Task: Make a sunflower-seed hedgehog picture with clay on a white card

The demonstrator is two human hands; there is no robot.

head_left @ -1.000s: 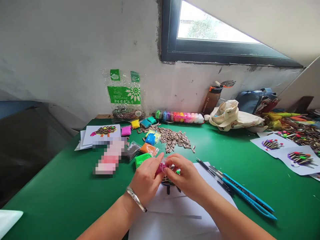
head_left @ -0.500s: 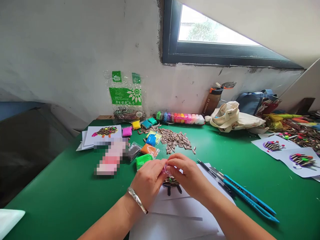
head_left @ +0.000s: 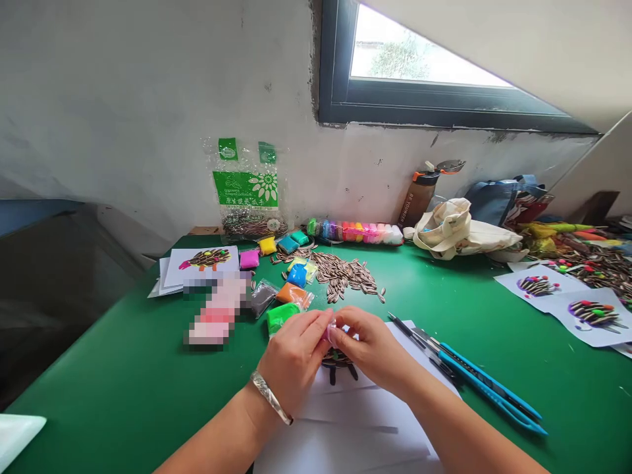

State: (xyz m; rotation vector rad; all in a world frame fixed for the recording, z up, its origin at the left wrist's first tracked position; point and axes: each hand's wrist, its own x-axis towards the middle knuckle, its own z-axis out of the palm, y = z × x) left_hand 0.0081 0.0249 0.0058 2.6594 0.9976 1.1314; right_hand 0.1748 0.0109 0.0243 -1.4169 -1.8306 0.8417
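Note:
Between the fingertips of both hands is a small clear packet with pink-purple clay (head_left: 330, 331), mostly hidden by the fingers. My left hand (head_left: 293, 349) is closed on its left side, a silver bracelet at the wrist. From the right, my right hand (head_left: 368, 342) pinches the same packet. Just below the hands lies a picture made of sunflower seeds (head_left: 338, 359), with two dark legs showing; the hands cover its upper part. It rests on white paper sheets (head_left: 355, 434). A bright green clay packet (head_left: 281, 317) lies by my left knuckles.
Loose sunflower seeds (head_left: 345, 273) and several coloured clay packets, including an orange one (head_left: 295, 295), lie beyond the hands. Pens and blue tweezers (head_left: 494, 388) are at the right. A seed bag (head_left: 251, 191), bottle (head_left: 419, 197) and cloth bag (head_left: 449, 227) stand along the wall.
Both hands stay together over the paper, shifting their fingers slightly around the pink-purple packet. The right fingers have closed in nearer to the left ones. Nothing else on the table has moved.

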